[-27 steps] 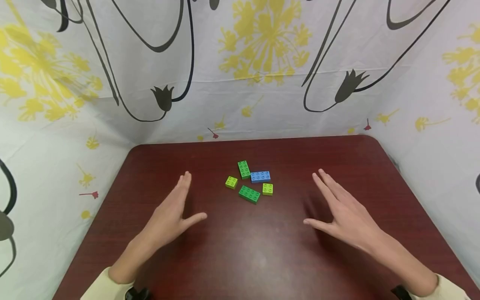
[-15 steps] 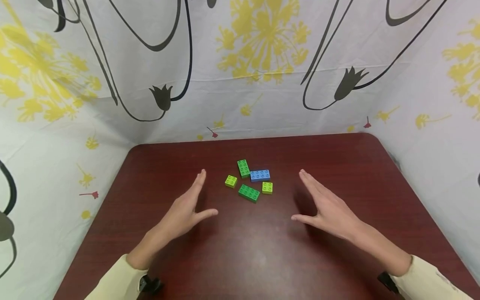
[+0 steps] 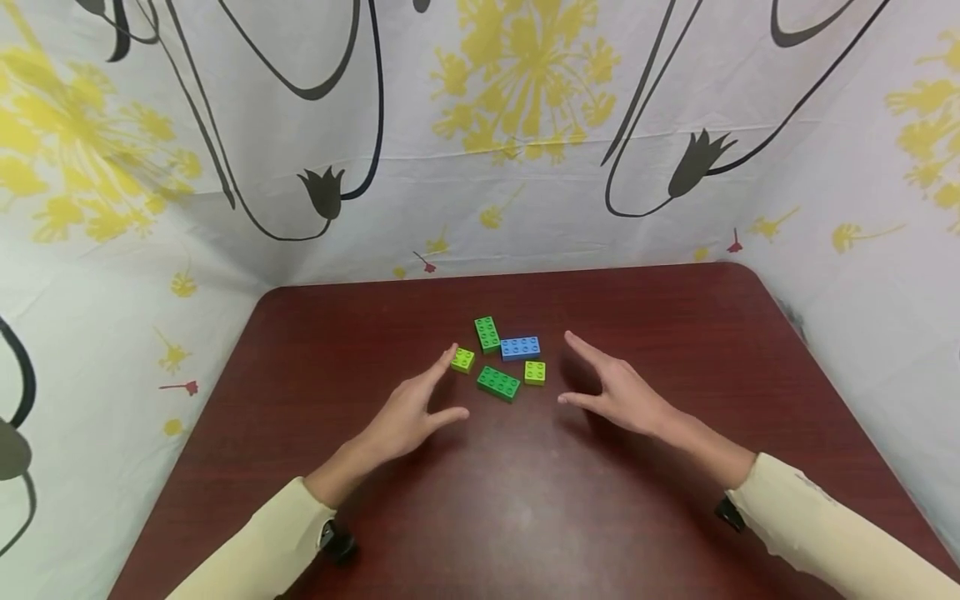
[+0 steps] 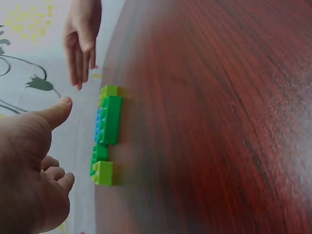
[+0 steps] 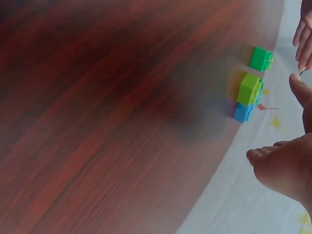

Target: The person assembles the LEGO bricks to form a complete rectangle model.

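Several toy building bricks lie loosely grouped on the table. In the head view a long green brick point(image 3: 487, 334) is at the back, touching or nearly touching a blue brick point(image 3: 520, 348). Another long green brick point(image 3: 498, 383) lies in front, between a lime square brick point(image 3: 462, 360) on the left and a second lime square brick point(image 3: 535, 372) on the right. My left hand point(image 3: 408, 417) hovers by the left lime brick, thumb spread, its fingertips overlapping that brick's edge. To the right of the group is my right hand point(image 3: 618, 390), fingers extended, holding nothing.
The dark red wooden table point(image 3: 525, 517) has rounded far corners. A white cloth point(image 3: 480, 225) with yellow and grey flower prints hangs behind it and along both sides. A black strap device point(image 3: 337, 542) sits at the left wrist, another point(image 3: 729, 513) at the right.
Both hands have moved inward and forward from the sides toward the bricks. The bricks lie in the same arrangement on the table.
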A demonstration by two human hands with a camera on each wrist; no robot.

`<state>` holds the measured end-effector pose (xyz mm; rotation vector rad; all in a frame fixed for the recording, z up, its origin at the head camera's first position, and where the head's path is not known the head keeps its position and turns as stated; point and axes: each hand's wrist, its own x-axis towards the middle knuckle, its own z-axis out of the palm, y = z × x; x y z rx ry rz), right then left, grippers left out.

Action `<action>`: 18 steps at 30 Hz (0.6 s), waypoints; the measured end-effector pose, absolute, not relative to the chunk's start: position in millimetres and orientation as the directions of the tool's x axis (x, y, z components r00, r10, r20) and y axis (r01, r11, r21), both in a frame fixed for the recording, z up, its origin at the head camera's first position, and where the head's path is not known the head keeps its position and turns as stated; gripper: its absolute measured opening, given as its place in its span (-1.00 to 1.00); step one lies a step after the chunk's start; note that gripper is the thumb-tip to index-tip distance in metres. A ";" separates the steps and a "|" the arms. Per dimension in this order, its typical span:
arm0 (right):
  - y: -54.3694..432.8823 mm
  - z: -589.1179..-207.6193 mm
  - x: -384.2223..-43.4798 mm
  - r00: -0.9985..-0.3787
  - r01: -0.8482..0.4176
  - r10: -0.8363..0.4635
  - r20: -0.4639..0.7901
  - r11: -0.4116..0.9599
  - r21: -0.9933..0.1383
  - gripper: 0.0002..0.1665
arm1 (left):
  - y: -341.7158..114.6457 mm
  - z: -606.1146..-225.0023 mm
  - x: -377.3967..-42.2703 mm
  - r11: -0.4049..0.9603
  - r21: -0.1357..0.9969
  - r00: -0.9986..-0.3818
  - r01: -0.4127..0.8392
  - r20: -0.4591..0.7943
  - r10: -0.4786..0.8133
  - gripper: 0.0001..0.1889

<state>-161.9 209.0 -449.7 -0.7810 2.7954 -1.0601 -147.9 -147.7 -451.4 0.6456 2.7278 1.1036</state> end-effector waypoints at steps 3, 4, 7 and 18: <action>204.8 -453.1 -174.5 -0.870 -0.432 -0.476 0.128 0.611 -0.663 0.09 | -140.8 -458.1 -151.7 0.631 0.695 -0.896 0.346 0.045 0.441 0.03; 203.9 -454.0 -178.7 -0.870 -0.430 -0.477 0.128 0.604 -0.672 0.06 | -138.4 -460.4 -153.2 0.626 0.697 -0.893 0.350 0.047 0.447 0.02; 200.8 -457.2 -191.8 -0.872 -0.417 -0.475 0.120 0.589 -0.692 -0.03 | -132.6 -465.9 -157.1 0.614 0.700 -0.883 0.365 0.052 0.466 -0.01; 189.2 -471.7 -225.6 -0.872 -0.391 -0.478 0.103 0.558 -0.732 -0.27 | -121.1 -474.0 -169.1 0.588 0.718 -0.877 0.372 0.064 0.476 -0.13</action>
